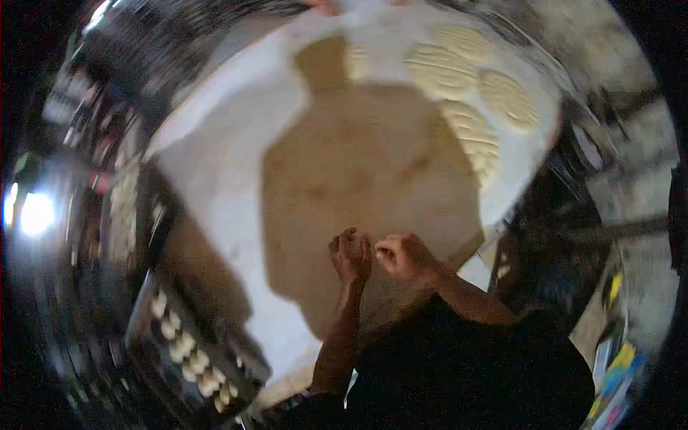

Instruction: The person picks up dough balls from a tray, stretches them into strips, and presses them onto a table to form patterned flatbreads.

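Note:
My left hand (pixel 351 259) is over the near part of the white table (pixel 229 158), its fingers bent and apart with nothing visible between them. Just to its right, my right hand (pixel 407 258) has its fingers curled in; whether something small is in them is hidden. Both hands lie within my large dark shadow. Flat oval pieces of dough with pressed grooves rest at the table's far right, among them a long dough piece (pixel 473 140), a round dough piece (pixel 438 70) and a smaller oval dough piece (pixel 510 100), all well away from my hands.
A dark tray (pixel 140 337) with several small pale pieces (pixel 188 355) stands at lower left. Another person's hand (pixel 326 7) shows at the table's far edge. A bright light (pixel 36 213) glares at left. Colourful packets (pixel 620 369) lie at lower right. The surroundings are blurred.

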Available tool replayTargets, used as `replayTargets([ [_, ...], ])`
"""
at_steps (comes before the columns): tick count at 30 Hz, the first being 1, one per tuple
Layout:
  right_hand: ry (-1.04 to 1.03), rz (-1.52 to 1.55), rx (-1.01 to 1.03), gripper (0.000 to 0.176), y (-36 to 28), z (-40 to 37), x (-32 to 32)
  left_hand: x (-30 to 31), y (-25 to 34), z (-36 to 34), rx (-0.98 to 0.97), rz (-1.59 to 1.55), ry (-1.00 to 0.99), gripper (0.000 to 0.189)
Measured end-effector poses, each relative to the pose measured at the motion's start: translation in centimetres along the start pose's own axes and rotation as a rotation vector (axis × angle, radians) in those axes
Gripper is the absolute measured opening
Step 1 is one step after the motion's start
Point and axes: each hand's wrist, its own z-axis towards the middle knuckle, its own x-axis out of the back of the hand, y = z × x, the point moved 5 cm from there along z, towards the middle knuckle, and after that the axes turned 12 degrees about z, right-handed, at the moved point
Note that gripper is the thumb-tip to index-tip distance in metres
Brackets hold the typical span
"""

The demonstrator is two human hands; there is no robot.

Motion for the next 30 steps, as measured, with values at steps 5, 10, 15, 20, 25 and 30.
replayTargets([
  [5, 0.774, -0.145, -0.573, 0.026, 14.5, -6.7, 24.6, -15.1, 17.5, 3.4, -0.333, -0.023, -0.395, 0.044],
  [10, 0.671, -0.274, -0.594, 0.032, 21.9, -4.9, 28.1, -26.8, 26.0, 3.3, -0.089, 0.002, -0.534, 0.045],
  [15, 0.878, 0.769, -0.541, 0.027, 22.1, -4.1, 26.9, -28.9, 22.7, 2.1, 0.606, -1.144, -0.675, 0.036],
  [20, 0.881, 1.187, -0.63, 0.032, 20.1, -3.3, 25.3, -27.3, 21.6, 3.9, 0.496, -0.966, -0.938, 0.037],
  [25, 0.901, 0.692, -0.764, 0.042, 25.9, -6.2, 20.1, -22.7, 18.8, 1.1, 0.196, -0.918, -0.806, 0.039],
  [30, 1.024, 0.418, -0.449, 0.049, 16.9, -11.9, 9.7, -17.4, 10.2, -5.4, 0.118, -0.904, -0.573, 0.037],
])
